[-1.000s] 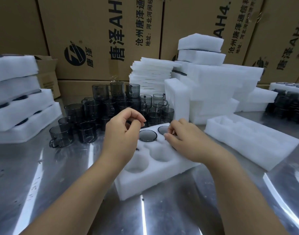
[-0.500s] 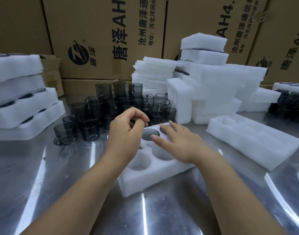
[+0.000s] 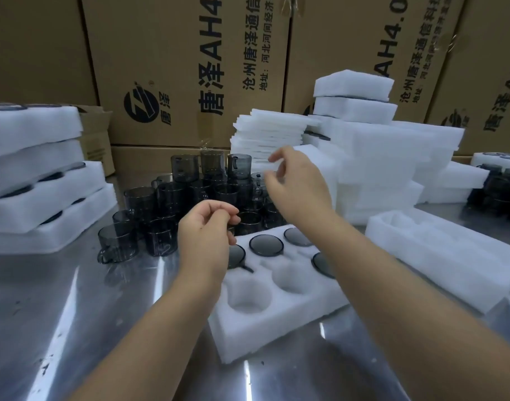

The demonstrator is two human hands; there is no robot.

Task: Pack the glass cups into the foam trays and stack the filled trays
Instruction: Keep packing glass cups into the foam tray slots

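left hand (image 3: 204,238) fingers curled, empty, by foam tray (image 3: 276,328); right hand (image 3: 301,188) fingers loose above glass cups (image 3: 184,169)

right hand (image 3: 301,183) now up over cups (image 3: 213,180)

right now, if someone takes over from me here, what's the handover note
Left hand: fingers curled toward the thumb, nothing seen in it, over the back left corner of the foam tray.
Right hand: raised over the loose cups, fingers loosely bent, empty, blurred.
Done: four seated cups in the tray; filled trays stacked at left.
Left: two empty pockets at the near side to fill, then stack this tray. A spare tray waits at right.
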